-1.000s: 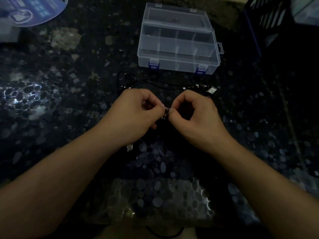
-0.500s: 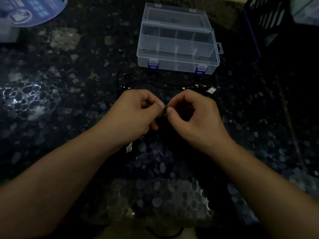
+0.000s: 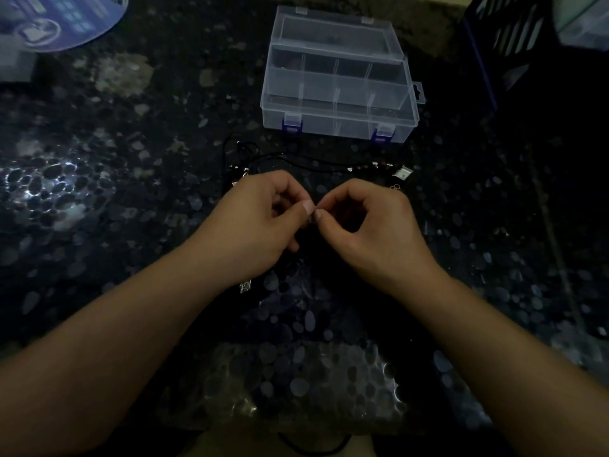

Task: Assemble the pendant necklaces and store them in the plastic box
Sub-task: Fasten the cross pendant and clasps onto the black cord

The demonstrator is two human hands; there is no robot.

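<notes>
My left hand (image 3: 263,222) and my right hand (image 3: 369,225) meet over the middle of the dark pebbled table, fingertips almost touching. Between thumbs and forefingers they pinch a tiny metal necklace fitting (image 3: 317,213); its shape is too small to make out. A silver pendant (image 3: 245,286) hangs below my left hand. Black cords (image 3: 296,159) with metal ends lie on the table beyond my hands. The clear plastic box (image 3: 339,120) with blue latches stands open at the back, its compartments divided.
A small silver piece (image 3: 402,173) lies at the right end of the cords. A dark slatted crate (image 3: 514,44) stands at the back right. A round blue printed object (image 3: 62,21) sits at the back left.
My hands have drifted slightly away from me and closer together; the pinch on the small fitting is kept.
</notes>
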